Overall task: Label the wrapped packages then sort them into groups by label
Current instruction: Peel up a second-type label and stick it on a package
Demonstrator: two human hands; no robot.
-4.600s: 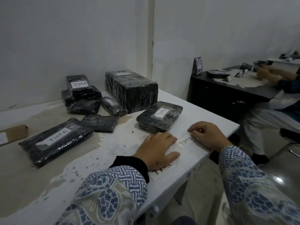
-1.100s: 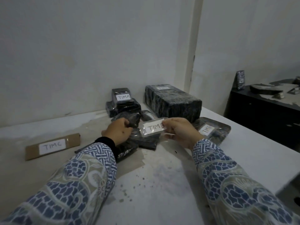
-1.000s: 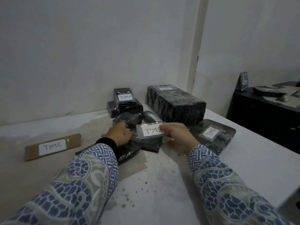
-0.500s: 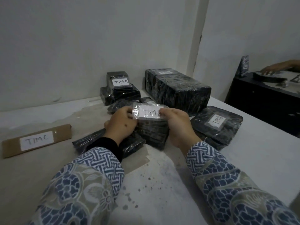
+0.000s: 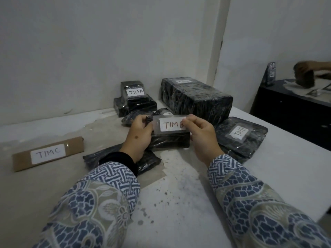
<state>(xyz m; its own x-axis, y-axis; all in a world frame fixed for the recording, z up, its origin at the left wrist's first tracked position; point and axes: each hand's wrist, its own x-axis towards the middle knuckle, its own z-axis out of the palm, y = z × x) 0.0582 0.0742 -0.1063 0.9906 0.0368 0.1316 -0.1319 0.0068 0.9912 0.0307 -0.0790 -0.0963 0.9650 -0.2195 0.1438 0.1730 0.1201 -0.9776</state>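
Above the middle of the tabletop (image 5: 179, 203), both hands hold up a white label (image 5: 172, 124) backed by clear tape, reading "TIM" and a letter half covered by the right thumb. The left hand (image 5: 138, 138) has its fingers (image 5: 141, 120) curled, pinching the label's left edge and also gripping the small black package (image 5: 170, 143) just below it. The right hand (image 5: 202, 138) pinches the label's right edge between thumb and curled fingers (image 5: 194, 122). The label sits at the package's top edge; whether it is already stuck down cannot be told.

Right of the hands lies a flat black package marked TIMB (image 5: 240, 135). Behind it stands a large wrapped block (image 5: 195, 99) whose small top label is too blurred to read. At the wall, a stack bears a TIMA label (image 5: 136, 92). A brown cardboard piece marked TIMC (image 5: 48, 153) lies well to the left. A long black package (image 5: 148, 161) is mostly hidden under the left wrist and sleeve, and two small dark packs (image 5: 129, 119) behind the hands are partly covered. At the far right another person's hand (image 5: 304, 68), blurred, reaches over a dark desk (image 5: 290, 108)
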